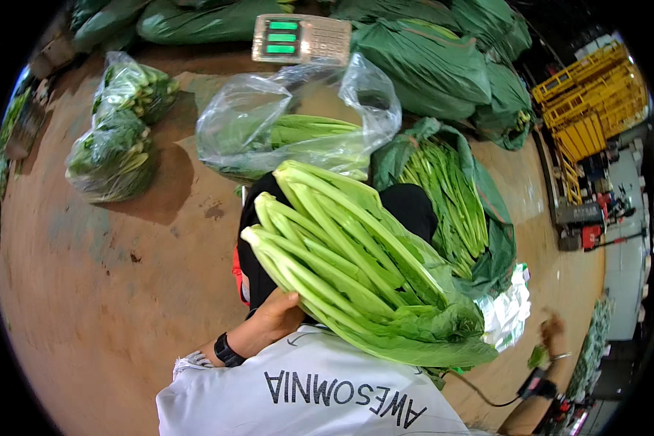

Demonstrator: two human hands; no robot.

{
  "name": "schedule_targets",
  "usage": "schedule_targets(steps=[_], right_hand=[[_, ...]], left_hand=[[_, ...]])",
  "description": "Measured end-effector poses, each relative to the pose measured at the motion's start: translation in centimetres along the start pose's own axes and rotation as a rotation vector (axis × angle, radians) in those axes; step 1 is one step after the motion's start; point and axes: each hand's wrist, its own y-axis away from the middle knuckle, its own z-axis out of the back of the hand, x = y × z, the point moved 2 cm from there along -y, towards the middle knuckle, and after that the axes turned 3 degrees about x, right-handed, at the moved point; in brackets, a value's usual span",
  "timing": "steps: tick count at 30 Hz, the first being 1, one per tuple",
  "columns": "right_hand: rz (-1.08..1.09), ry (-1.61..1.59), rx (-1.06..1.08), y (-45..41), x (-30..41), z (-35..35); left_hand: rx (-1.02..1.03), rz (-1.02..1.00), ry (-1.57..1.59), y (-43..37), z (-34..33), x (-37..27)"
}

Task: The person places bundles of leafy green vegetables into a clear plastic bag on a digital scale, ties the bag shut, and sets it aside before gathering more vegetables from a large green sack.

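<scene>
Several heads of long-stalked leafy greens point(349, 256) lie across my lap, pale cut stems towards the upper left and leaves towards the lower right. My left hand point(283, 313), with a black band on the wrist, grips their near side by the stems. Out to the right my right hand point(551, 332) is blurred, with a small piece of green leaf point(538, 357) beside it; whether it holds the leaf is unclear. Beyond my knees, an open clear plastic bag point(234, 136) contains more greens and stands in front of a scale display point(302, 39).
An open green sack point(496, 218) of leafy stalks lies right of my knees. Two filled clear bags point(111, 152) stand on the brown floor point(114, 283) at left. Full green sacks point(425, 68) line the far side. Yellow metal racks point(594, 98) and white crumpled plastic point(509, 313) are at right.
</scene>
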Motion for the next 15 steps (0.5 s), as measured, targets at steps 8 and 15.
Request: schedule_targets(steps=[8,15], right_hand=[[0.587,0.439,0.209,-3.3,13.6,-11.2],[1.173,0.731,0.434,-11.1,37.8,-25.9]], left_hand=[[0.071,-0.089,-0.046,-0.6,0.7,1.0],[0.122,-0.259,-0.060,-1.4,1.6,1.7]])
